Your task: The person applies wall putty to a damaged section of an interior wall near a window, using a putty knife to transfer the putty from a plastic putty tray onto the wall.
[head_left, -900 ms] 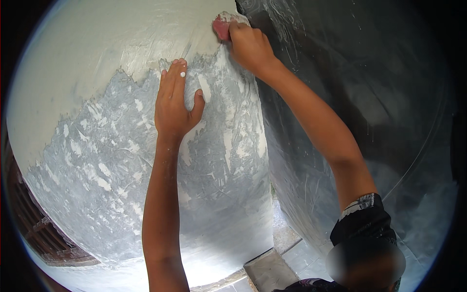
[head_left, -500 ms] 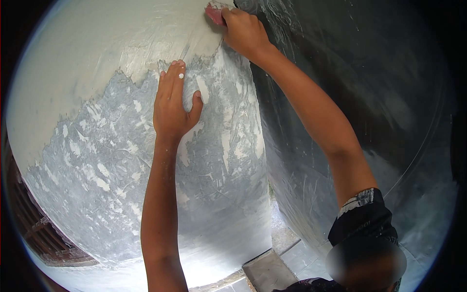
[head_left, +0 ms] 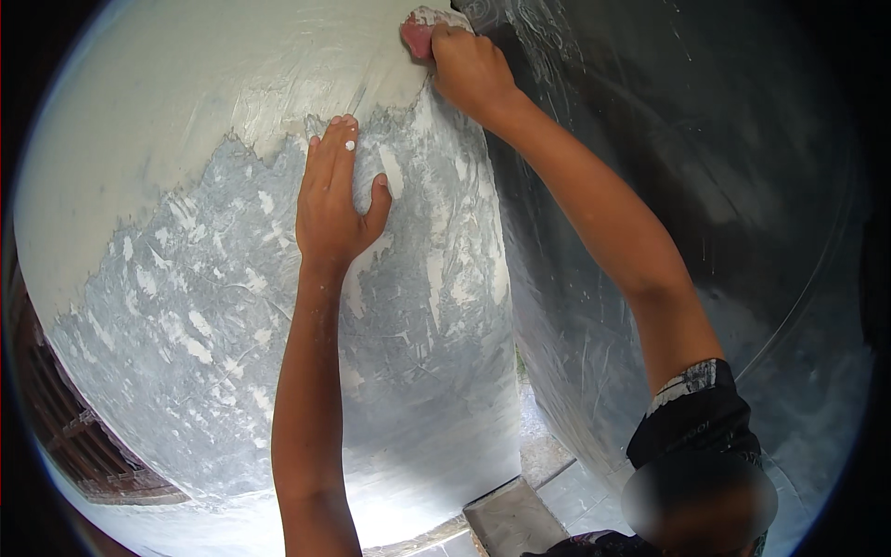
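Observation:
My left hand (head_left: 342, 190) rests flat on the wall (head_left: 190, 306), just below the jagged edge between the smooth cream coat (head_left: 176, 102) and the patchy grey surface, fingers extended and thumb apart, a white dab on one finger. Higher up and to the right, my right hand (head_left: 471, 79) grips a pink-red scraper (head_left: 417, 37) with pale filler along its top. The scraper is against the cream coat beside the wall's corner; its lower part is partly hidden by my fingers.
A dark, smeared surface (head_left: 742, 176) runs down the right side past the corner. A brown slatted grille (head_left: 79, 432) sits at lower left. Below are a square grey slab (head_left: 515, 520) and pale tiles (head_left: 575, 492).
My right hand and the scraper rose and shifted left by half a second ago, then came slightly back down and right. My left hand has stayed nearly in place.

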Demonstrator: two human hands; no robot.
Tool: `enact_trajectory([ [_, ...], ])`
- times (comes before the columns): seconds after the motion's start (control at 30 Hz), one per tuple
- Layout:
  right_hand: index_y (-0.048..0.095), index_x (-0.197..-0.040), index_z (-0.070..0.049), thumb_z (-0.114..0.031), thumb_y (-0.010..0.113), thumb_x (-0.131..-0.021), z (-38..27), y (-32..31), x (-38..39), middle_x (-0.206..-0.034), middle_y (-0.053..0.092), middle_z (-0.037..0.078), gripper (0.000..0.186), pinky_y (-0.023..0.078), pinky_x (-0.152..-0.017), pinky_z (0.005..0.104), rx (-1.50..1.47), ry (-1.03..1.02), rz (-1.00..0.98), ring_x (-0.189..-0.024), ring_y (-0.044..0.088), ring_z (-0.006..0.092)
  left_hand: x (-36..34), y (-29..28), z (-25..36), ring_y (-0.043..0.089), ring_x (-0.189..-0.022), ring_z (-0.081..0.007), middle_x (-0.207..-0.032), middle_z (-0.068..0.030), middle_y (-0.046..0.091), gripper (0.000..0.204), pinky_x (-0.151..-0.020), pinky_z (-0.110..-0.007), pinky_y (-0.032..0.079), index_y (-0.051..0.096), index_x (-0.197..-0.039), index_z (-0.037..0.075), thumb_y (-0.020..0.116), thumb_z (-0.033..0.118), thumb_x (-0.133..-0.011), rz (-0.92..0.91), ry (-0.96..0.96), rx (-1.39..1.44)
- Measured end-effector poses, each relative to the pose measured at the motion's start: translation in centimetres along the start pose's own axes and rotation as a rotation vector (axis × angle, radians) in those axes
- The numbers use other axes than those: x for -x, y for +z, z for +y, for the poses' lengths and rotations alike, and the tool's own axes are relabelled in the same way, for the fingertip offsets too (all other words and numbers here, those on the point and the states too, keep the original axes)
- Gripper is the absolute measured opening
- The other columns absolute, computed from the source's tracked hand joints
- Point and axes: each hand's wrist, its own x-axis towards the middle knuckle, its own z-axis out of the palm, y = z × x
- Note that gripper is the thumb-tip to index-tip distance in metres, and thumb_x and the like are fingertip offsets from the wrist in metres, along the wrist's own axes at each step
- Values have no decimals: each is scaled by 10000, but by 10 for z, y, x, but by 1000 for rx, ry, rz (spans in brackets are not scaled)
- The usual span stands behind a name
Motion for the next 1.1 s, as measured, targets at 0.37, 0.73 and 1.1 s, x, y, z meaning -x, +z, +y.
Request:
enact_trajectory([
  [0.37,637,-996,70,35,597,-783,-15,-17,-9,-941,686,257,219,580,-759,510,-108,22,43,-837,695,455,0,-3,2,503,-1375,-391,-1413,-240,566,601,-1163,-535,358,513,-1385,-73,652,110,-830,-7,-11,2],
  [0.73,620,-1026,75,23,603,-794,-48,-29,37,-978,689,266,239,586,-746,499,-189,0,6,-839,712,436,6,-7,-4,455,-1405,-409,-1470,-251,510,627,-1198,-531,299,442,-1457,-68,606,77,-870,-30,-14,33],
  [1.1,601,-940,29,31,604,-795,-48,-19,80,-912,675,244,145,553,-768,538,-141,133,-157,-862,666,489,6,-10,-3,508,-1373,-389,-1403,-243,575,599,-1161,-534,361,516,-1384,-73,658,103,-830,-4,-12,10],
])
